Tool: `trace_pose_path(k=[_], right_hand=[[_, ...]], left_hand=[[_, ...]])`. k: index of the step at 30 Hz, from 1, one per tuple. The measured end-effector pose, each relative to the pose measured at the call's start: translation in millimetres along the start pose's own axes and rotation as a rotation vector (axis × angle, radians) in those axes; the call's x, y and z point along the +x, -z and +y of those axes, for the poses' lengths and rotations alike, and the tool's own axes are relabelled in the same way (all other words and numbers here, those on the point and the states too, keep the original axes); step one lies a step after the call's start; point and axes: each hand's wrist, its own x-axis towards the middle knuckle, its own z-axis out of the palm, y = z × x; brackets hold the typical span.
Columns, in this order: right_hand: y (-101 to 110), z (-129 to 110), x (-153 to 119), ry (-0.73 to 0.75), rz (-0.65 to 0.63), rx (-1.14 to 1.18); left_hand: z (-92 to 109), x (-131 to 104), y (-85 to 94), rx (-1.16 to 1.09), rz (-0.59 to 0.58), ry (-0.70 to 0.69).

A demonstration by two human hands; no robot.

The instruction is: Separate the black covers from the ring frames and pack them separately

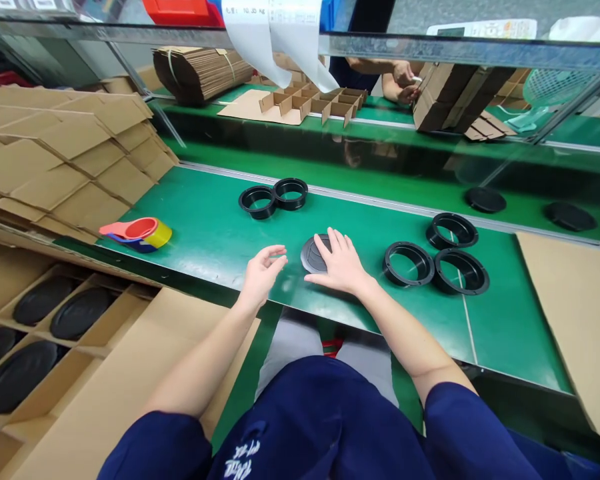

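The left hand (261, 279) holds its thumb and fingertips narrowly apart, nothing seen between them, while the right hand (340, 263) lies spread wide on a round dark-grey plastic disc (309, 257) near the front edge of the green bench (205, 233). Left to right about that disc, a red, blue and yellow tape dispenser (143, 231) sits at nine o'clock, two touching black plastic rings (275, 198) at eleven, three more black rings (435, 265) at three, and between three and four a flat brown cardboard sheet (573, 320) overhanging the front edge; green surface separates the disc from each.
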Motion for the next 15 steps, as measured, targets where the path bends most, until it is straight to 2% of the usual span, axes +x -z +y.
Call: trace_pose_path(k=[2,3,6,8,10,12,15], right_hand=[[2.5,11.7,-0.3,0.010,0.096,0.097],[5.0,20.3,-1.5,-0.017,0.196,0.171],[12.5,50.5,-9.7,-0.204,0.633,0.426],[14.5,66.2,-16.8,-0.295,0.845,0.569],[14.4,73.1,-22.4,-0.309,0.890,0.692],[13.8,72.2,-25.0,-0.296,0.850,0.818],[15.0,65.1,-24.9,-0.303,0.806,0.988]], left_hand=[[12.6,5.0,-5.7,0.161,-0.014,-0.137],[21.5,9.0,-10.6,0.264,-0.020,-0.245],[45.7,22.7,-37.8,0.595,-0.054,-0.602],[49.5,28.1,-64.5,0.820,-0.162,-0.721],[42.6,28.3,-90.1,1.039,-0.354,-0.700],[33.2,25.9,-106.5,1.180,-0.520,-0.610],[30.1,26.4,-108.3,1.229,-0.650,-0.520]])
